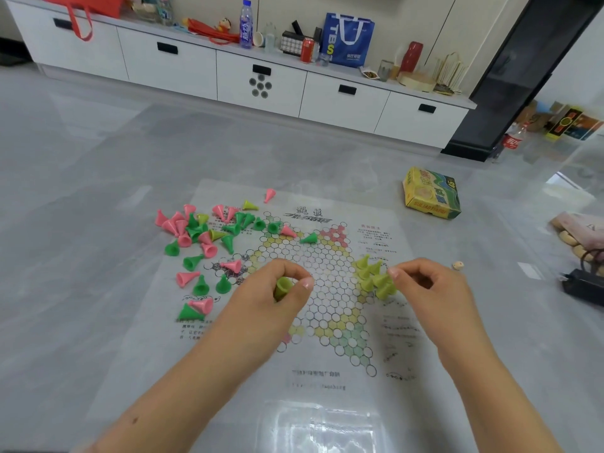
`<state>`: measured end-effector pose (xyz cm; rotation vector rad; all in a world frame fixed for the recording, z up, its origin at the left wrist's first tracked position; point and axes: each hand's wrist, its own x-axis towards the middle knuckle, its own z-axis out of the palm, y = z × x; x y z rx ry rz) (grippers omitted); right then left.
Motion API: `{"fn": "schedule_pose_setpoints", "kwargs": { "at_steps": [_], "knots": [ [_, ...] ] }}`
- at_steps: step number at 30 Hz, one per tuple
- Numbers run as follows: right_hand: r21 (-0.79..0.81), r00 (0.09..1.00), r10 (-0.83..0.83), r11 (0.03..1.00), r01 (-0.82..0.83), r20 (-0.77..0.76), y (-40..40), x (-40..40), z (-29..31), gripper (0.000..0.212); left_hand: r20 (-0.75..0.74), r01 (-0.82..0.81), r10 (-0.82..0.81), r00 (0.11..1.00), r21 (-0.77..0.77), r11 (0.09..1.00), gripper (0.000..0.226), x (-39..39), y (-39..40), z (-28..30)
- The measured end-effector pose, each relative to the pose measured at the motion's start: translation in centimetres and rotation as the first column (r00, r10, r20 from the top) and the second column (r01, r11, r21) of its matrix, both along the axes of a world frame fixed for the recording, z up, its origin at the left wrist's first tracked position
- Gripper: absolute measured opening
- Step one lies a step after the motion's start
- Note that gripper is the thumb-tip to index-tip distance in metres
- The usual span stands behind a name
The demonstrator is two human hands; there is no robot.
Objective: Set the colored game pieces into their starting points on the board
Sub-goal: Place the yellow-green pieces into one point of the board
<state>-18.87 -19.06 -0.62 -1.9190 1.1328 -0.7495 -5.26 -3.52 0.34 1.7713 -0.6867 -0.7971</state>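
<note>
head view:
left hand (pixel 281 286): fingers curled around a yellow-green piece (pixel 283 287), held over the board's (pixel 330 299) left-centre.
right hand (pixel 425 282): fingertips pinched together at the edge of the yellow-green cluster (pixel 374 277); can't tell if it grips one.
yellow-green cluster: upright cones packed on the board's right point.
loose pieces (pixel 202 237): pink, green and a few yellow-green, mostly tipped over, scattered on the sheet's upper-left and onto the floor (pixel 98 191).
game box (pixel 431 197): on the floor, beyond the board's right.
die (pixel 458 265): on the floor, right of the right hand.
</note>
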Motion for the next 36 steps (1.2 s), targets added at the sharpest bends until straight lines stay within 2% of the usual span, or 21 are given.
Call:
{"fn": "schedule_pose_setpoints", "kwargs": {
  "at_steps": [4,6,11,17,24,27,30,33,35,36],
  "knots": [
    [-0.023,0.988,0.04,0.999,-0.043,-0.149,0.0,0.2,-0.7,0.014,-0.159,0.027,-0.022,0.987,0.025,0.999,0.027,0.0,-0.8,-0.5],
    [-0.037,0.981,0.041,0.998,-0.049,-0.191,-0.1,0.2,-0.9,0.015,-0.175,0.04,-0.031,0.984,0.048,0.998,0.031,0.0,-1.1,-0.6],
    [-0.042,0.972,0.04,0.998,-0.051,-0.23,-0.1,0.2,-1.0,0.016,-0.075,0.112,-0.113,0.991,-0.017,0.994,0.02,-0.4,-0.4,-0.6],
    [-0.051,0.966,0.049,0.997,-0.064,-0.253,-0.1,0.3,-1.2,0.016,0.057,0.162,-0.16,0.985,-0.024,0.987,0.007,-0.3,-0.3,-0.7],
    [-0.079,0.955,0.083,0.991,-0.109,-0.283,-0.1,0.2,-1.1,0.013,0.158,0.155,-0.147,0.976,-0.038,0.987,0.014,-0.3,-0.2,-0.6],
    [-0.118,0.981,0.087,0.987,-0.108,-0.175,0.3,0.2,-0.3,0.011,0.172,0.129,-0.122,0.978,-0.035,0.991,0.017,-0.2,-0.2,-0.7],
    [-0.057,0.961,0.277,0.96,-0.275,0.028,1.9,0.8,1.3,0.009,0.208,0.125,-0.114,0.971,-0.039,0.991,0.022,-0.3,-0.2,-0.6],
    [-0.063,0.87,0.491,0.87,-0.489,0.033,3.7,2.1,1.4,0.011,0.278,0.129,-0.109,0.954,-0.055,0.99,0.025,-0.5,-0.1,-0.5],
    [-0.127,0.845,0.533,0.842,-0.524,0.04,4.1,2.5,1.2,0.014,0.299,0.108,-0.089,0.95,-0.05,0.993,0.022,-0.7,-0.1,-0.4],
    [-0.164,0.835,0.548,0.829,-0.535,0.043,4.1,2.6,1.2,0.015,0.257,0.081,-0.064,0.964,-0.058,0.995,0.018,-0.6,-0.2,-0.3]
  ]
}}
